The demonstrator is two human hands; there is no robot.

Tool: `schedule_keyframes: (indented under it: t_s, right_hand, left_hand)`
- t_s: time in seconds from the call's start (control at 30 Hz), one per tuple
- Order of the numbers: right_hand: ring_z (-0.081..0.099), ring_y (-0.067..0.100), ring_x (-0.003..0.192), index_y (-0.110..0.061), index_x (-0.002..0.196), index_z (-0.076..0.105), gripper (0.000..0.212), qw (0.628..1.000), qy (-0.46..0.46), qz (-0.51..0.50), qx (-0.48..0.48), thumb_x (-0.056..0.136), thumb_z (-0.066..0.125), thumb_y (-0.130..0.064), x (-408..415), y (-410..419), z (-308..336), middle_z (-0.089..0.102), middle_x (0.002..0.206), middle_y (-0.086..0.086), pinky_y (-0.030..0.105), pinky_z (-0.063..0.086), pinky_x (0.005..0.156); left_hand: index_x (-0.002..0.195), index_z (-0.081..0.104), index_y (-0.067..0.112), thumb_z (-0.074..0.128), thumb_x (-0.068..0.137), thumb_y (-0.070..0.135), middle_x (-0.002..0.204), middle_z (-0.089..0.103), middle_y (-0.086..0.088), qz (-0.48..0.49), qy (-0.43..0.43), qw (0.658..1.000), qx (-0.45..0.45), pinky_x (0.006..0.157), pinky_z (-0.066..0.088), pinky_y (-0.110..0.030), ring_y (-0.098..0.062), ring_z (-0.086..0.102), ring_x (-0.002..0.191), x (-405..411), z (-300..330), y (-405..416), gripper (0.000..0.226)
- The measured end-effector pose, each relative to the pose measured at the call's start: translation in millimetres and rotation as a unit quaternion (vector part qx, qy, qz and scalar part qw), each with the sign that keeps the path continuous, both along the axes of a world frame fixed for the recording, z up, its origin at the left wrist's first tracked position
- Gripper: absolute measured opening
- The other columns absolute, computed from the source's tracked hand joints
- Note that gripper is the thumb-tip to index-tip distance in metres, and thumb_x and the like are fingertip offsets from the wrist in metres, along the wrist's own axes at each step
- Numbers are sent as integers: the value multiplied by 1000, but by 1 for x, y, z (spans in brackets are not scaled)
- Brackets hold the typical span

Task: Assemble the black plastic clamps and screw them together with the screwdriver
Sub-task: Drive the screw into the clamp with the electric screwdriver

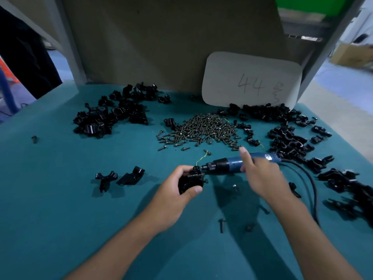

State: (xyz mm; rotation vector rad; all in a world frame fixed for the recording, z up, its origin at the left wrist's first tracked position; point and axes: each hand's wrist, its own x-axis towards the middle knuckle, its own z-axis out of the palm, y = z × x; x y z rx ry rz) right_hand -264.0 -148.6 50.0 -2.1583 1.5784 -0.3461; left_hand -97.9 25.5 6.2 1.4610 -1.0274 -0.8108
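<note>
Nearest me, loose screws (222, 225) lie scattered on the teal desk (60, 199). My left hand (177, 190) grips a black clamp assembly (190, 179), thumb curled under it, just above the desk. My right hand (262, 174) wraps the blue electric screwdriver (226, 164), index finger extended along its body; the bit meets the clamp's top. Two clamp halves (119, 177) sit left of that. Farther back: a screw pile (203, 129), clamp heaps left (113, 116) and right (288, 136), a card marked 44 (251, 80).
</note>
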Motion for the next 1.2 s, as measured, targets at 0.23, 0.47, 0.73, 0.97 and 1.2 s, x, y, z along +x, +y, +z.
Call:
schedule_keyframes:
  t_s: [0.23,0.47,0.73,0.97,1.2]
  right_hand:
    - [72,20,74,-3,149,39,94,973,-5,-132,187,91,45,-77,12,-48,-4,77,81,5,35,57,73]
    - [73,24,89,-9,126,52,43,803,-474,-212,293,93,70,-30,6,-36,-15,70,111,12,33,59,68]
    - [66,14,74,-22,117,60,35,657,-708,-185,184,85,73,-14,-2,-25,37,68,96,-1,31,55,64]
    - [61,10,68,-21,103,61,21,536,-812,-47,225,93,63,-3,1,-9,44,68,97,-4,29,54,63]
    - [56,8,64,-20,97,61,13,471,-852,-63,220,95,60,-6,11,6,31,64,79,-7,25,51,58]
  left_hand:
    - [115,56,36,69,94,22,102,66,24,33,-21,999,-33,81,44,-8,0,63,97,0,2,3,29]
    - [112,54,42,69,93,25,103,66,29,134,-21,989,-56,77,43,-4,11,61,97,1,4,5,30]
    - [107,58,42,71,91,24,99,72,20,89,-13,996,5,82,47,-24,1,67,88,6,-7,-3,27]
    - [111,64,32,62,92,36,100,75,8,60,54,997,19,83,50,-24,-11,71,86,0,-7,-8,20]
    - [116,61,33,54,89,55,97,69,3,20,19,1000,10,91,50,-33,-16,65,91,-1,-5,-3,36]
